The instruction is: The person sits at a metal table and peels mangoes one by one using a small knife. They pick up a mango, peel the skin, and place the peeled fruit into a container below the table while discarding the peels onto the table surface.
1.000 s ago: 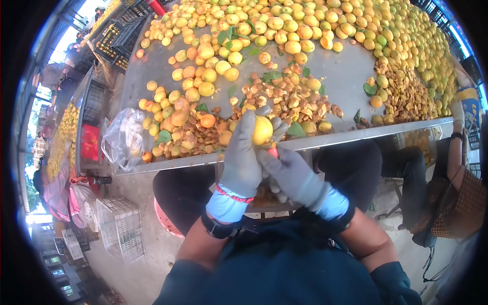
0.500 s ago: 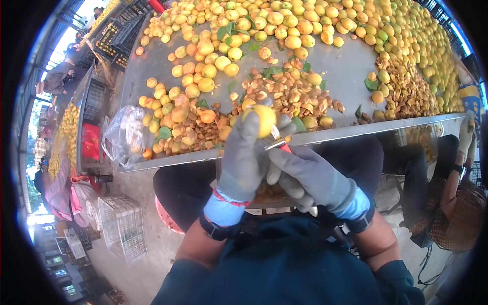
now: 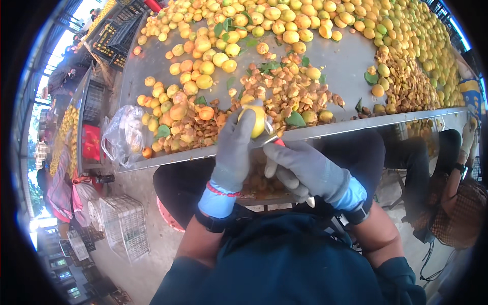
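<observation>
My gloved left hand (image 3: 231, 147) is closed around a round yellow apricot-like fruit (image 3: 258, 123), held up just above the table's near edge. In my gloved right hand (image 3: 317, 173) is a peeler-like tool (image 3: 278, 142) with a red handle and a thin metal head. That head is close against the fruit's right side; whether it touches cannot be made out. A pointed metal tip (image 3: 310, 202) sticks out below my right hand, its other end hidden by the fingers. Beyond the hands lies a heap of brownish-orange fruit scraps (image 3: 292, 94).
A grey metal table (image 3: 152, 61) carries many yellow-orange fruits (image 3: 300, 23) and a second scrap heap (image 3: 409, 86). A clear plastic bag (image 3: 124, 133) hangs at its left corner. A white crate (image 3: 124, 226) stands on the floor. Another person's hand (image 3: 468, 137) is at the far right.
My left hand has moved slightly left with the fruit, which has turned or tilted a little. My right hand and the tool have shifted slightly, the metal head still beside the fruit.
</observation>
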### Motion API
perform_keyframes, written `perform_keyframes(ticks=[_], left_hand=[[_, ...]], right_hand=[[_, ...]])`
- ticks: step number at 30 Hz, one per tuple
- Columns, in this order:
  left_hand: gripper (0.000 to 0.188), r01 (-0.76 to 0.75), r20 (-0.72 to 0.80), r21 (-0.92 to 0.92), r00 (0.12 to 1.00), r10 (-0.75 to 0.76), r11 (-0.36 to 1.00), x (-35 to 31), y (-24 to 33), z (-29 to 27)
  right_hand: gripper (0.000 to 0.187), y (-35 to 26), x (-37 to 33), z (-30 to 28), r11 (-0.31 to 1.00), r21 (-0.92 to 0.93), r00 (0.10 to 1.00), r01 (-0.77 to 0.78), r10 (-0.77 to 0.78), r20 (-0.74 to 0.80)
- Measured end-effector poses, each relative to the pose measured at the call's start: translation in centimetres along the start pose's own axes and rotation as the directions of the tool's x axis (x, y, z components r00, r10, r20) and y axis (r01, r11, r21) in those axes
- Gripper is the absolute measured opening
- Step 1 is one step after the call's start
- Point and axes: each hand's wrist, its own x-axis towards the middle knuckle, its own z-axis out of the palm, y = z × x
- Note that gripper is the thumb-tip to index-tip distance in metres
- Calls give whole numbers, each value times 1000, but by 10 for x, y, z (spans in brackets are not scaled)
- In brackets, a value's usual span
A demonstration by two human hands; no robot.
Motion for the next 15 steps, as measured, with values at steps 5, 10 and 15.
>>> perform_keyframes(ticks=[5,10,15], left_hand=[[59,91,-42,-165,994,-99,982,-5,-5,11],[58,202,8,-210,979,-204,957,0,-9,-2],[45,63,-136,-41,988,-68,997,7,-13,15]], right_hand=[[39,33,30,21,961,-165,929,220,-258,-265],[36,25,27,12,979,-146,965,142,-170,-198],[39,48,54,2,727,-649,814,225,-506,-285]])
